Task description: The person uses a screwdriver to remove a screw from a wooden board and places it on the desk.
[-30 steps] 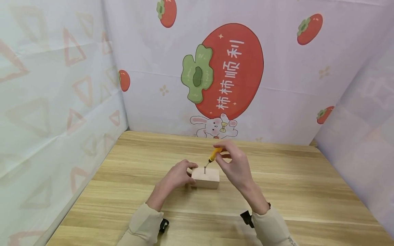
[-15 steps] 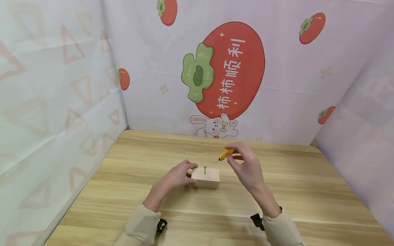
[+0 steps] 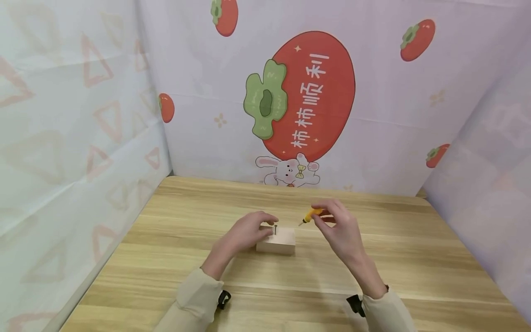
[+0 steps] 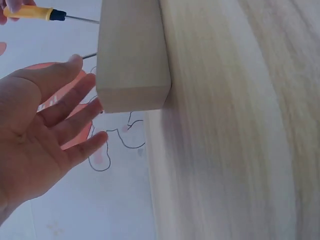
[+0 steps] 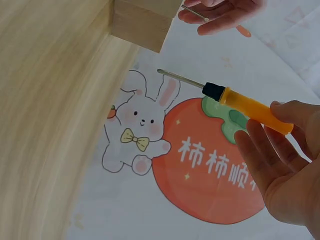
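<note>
A pale wooden block [image 3: 275, 248] lies on the table, and a screw [image 3: 275, 229] stands upright out of its top. My left hand [image 3: 246, 231] is over the block's left end, thumb and forefinger parted on either side of the screw. In the left wrist view the thumb tip is right by the screw and the other fingers are loosely spread. To the right, my right hand [image 3: 341, 230] pinches the end of a small yellow screwdriver [image 5: 252, 109] between thumb and fingers. The screwdriver's tip points down toward the block, apart from the screw.
The wood-grain table [image 3: 373, 258] runs back to a white cloth backdrop [image 3: 199, 147] printed with persimmons and a rabbit. A patterned cloth wall [image 3: 83, 161] stands on the left, another on the right. Black straps sit at both wrists.
The screwdriver has come off the screw head and moved right with my right hand. My left hand has let go of the block's end and shifted up beside the screw.
</note>
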The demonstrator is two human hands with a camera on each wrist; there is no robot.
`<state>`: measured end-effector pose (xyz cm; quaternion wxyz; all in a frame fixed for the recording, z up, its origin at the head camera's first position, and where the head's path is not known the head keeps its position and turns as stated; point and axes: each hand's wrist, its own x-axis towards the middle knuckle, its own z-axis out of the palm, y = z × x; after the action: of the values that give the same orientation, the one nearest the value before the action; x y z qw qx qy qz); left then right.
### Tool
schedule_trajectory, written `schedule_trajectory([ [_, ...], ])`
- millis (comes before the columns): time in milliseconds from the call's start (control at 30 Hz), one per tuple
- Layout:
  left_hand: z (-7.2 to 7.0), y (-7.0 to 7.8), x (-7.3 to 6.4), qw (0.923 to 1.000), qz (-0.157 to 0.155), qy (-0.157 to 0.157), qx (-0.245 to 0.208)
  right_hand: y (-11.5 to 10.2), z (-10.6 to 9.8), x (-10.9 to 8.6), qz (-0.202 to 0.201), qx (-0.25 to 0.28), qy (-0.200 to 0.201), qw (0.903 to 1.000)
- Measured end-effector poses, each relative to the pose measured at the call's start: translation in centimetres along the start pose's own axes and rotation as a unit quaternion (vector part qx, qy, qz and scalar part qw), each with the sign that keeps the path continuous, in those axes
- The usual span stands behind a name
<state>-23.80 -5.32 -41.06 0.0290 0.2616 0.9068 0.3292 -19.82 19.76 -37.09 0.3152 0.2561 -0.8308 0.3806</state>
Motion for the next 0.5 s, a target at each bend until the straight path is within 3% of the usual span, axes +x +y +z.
schedule_trajectory([
  [267,1.3,0.8,0.8,0.9968,0.022,0.054,0.054,1.7,-1.0,-1.7,0.024,-0.046,-0.014,0.9985],
  [500,1.4,1.3,0.8,0.9949,0.001,0.083,0.057,2.6,-1.4,-2.7,0.016,-0.078,-0.025,0.9965],
])
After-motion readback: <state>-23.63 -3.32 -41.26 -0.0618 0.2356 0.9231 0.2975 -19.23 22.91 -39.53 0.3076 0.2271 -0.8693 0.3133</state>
